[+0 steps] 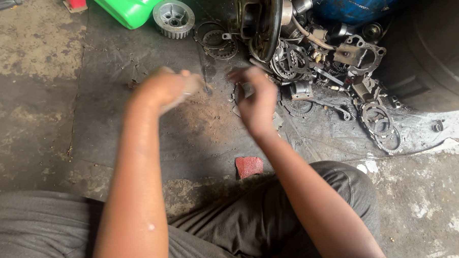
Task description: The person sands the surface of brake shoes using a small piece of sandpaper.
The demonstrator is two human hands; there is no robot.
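While both hands are blurred in the head view, their posture can be read only in part. The left hand [167, 88] is curled into a loose fist above the stained floor; whether anything lies inside it cannot be told. The right hand [256, 102] hangs with fingers bent downward and partly spread, just above a small metal part [242, 90] lying on the floor beside a thin ring-shaped gasket [236, 110]; contact cannot be confirmed.

Handling judgement: the small metal part is likely rigid, dense for its size and coated in oil film, so it will be slippery. Grip it by its outer edges with fingertip pressure. The gasket appears thin and flexible and may tear or crease if pinched hard; lift it from beneath the rim.

Surface: the floor [31, 112] is rough concrete, darkened with oil and dusted with rust-coloured grit between the hands. A red scrap of abrasive paper [249, 166] lies near the person's knee.

Surroundings: a heap of greasy engine parts [338, 61], including ring plates, brackets and springs, lies well to the right of the right hand. A toothed silver hub [173, 18] stands just beside a green plastic container [127, 3] at the top. A dark tyre [435, 49] fills the upper right corner.
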